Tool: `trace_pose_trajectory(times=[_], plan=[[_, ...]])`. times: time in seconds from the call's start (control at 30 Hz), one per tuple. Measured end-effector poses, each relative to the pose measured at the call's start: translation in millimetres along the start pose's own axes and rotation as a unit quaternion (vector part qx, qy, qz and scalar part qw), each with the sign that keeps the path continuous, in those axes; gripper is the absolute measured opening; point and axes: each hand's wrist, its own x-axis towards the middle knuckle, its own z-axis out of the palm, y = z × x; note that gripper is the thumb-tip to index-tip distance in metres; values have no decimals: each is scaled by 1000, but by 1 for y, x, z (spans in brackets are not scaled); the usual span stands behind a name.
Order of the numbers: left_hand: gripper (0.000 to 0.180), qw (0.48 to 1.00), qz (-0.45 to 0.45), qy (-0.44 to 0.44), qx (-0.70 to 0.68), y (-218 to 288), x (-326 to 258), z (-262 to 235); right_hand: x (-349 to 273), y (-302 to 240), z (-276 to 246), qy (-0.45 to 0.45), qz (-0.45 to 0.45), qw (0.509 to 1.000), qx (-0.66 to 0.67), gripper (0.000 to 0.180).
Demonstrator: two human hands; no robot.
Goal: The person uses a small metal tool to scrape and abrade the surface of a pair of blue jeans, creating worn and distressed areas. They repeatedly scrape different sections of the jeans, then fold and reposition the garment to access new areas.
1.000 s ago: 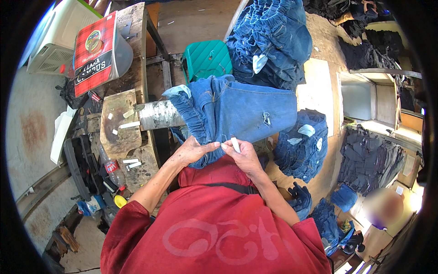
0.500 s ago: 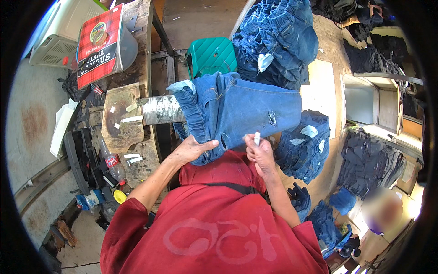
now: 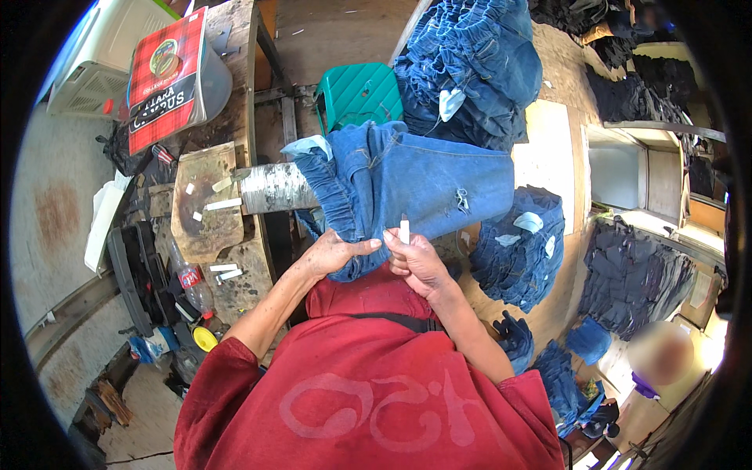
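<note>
A pair of blue jeans (image 3: 439,180) with an elastic waistband and a frayed tear is pulled over a horizontal cylinder (image 3: 270,188) wrapped in silvery material. My left hand (image 3: 333,254) is closed on the denim at the near side, just below the gathered waistband, thumb on top. My right hand (image 3: 419,262) is closed round a small white stick (image 3: 404,230) with a dark tip pointing up. Its thumb and finger meet at the jeans' near edge, close to my left thumb; whether they pinch the cloth I cannot tell. A light blue pocket piece (image 3: 308,146) sticks out by the waistband.
Left of me, a worn wooden bench (image 3: 254,270) carries white pieces, a plastic bottle (image 3: 192,282) and a red checked notebook (image 3: 168,78). Ahead stand a green stool (image 3: 360,94) and a tall jeans pile (image 3: 478,63). More jeans (image 3: 517,258) and dark garments (image 3: 634,278) lie to the right.
My right hand has moved left along the jeans' near edge with the white stick, coming close to my left thumb. My left hand keeps its hold on the denim.
</note>
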Motion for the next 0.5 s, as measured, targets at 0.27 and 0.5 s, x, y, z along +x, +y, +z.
trace_pose_trajectory(times=[0.27, 0.5], plan=[[39, 992, -35, 28, -116, -12, 5, -8, 4, 3, -15, -141, -15, 978, 155, 9], [36, 999, 22, 11, -47, -8, 0, -2, -12, -14, 6, 24, -26, 989, -142, 19]])
